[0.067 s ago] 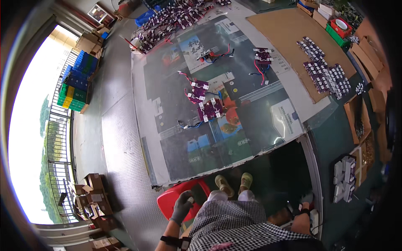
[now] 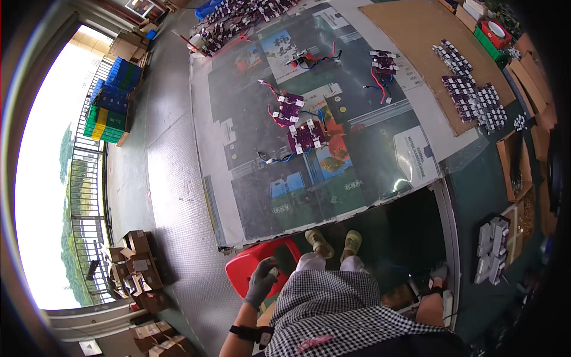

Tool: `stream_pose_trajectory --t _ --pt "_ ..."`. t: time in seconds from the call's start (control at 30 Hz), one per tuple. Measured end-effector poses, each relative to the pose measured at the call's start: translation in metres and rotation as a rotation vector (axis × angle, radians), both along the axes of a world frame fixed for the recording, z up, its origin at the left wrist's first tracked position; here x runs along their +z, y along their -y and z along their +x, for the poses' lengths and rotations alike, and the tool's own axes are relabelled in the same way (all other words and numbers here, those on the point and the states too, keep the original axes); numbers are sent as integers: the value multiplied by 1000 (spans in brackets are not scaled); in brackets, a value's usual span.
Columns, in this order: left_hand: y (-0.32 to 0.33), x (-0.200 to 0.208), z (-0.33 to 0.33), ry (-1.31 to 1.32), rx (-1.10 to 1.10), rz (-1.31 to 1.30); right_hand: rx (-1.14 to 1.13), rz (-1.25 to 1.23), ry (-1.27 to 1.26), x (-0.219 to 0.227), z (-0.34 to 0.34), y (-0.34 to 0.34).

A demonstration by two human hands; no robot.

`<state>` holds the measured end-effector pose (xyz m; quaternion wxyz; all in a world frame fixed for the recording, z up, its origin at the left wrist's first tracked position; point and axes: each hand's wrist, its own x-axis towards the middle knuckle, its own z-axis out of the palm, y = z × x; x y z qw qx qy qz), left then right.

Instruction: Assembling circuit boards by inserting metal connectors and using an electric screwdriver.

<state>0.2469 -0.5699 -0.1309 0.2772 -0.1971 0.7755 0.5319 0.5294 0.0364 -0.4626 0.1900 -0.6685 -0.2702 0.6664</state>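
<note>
My left hand (image 2: 260,284), in a grey glove, hangs in front of a red stool (image 2: 239,269) below the table's near edge. Its fingers are curled in, and a small pale spot shows at the fingertips; I cannot make out what it is. Low at the right is my right hand (image 2: 439,275), small and dim past a dark wrist strap, its fingers not readable. Neither hand touches the table (image 2: 250,205). On it lie purple circuit boards (image 2: 306,135) with white connectors and red and blue wires, another wired board (image 2: 383,62) and a wire bundle (image 2: 312,58).
Many more boards are heaped at the table's far end (image 2: 238,21). Rows of boards (image 2: 470,98) lie on brown cardboard (image 2: 410,30) at the right. Open cartons (image 2: 514,163) and grey-white parts (image 2: 492,250) stand lower right. Crates (image 2: 107,124) and boxes (image 2: 140,268) line the left.
The view has tipped downward, so the table and boards sit higher and slightly right in the picture. My left hand keeps its curled shape beside the stool.
</note>
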Motion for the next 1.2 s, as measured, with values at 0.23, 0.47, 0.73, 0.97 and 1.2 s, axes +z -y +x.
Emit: stream_pose_trajectory --t 0.23,0.47,0.73,0.97,1.2 --pt "14 15 21 26 159 -17 -205 -345 -245 -7 3 -33" --pt "41 12 20 -13 109 68 539 -130 142 150 -140 106" --pt "132 25 16 -95 55 111 1946 591 -105 383 -300 268" --pt "328 26 60 -144 176 56 2556 964 -229 519 -304 479" --pt "477 47 73 -161 514 136 2745 1280 -445 571 -301 628"
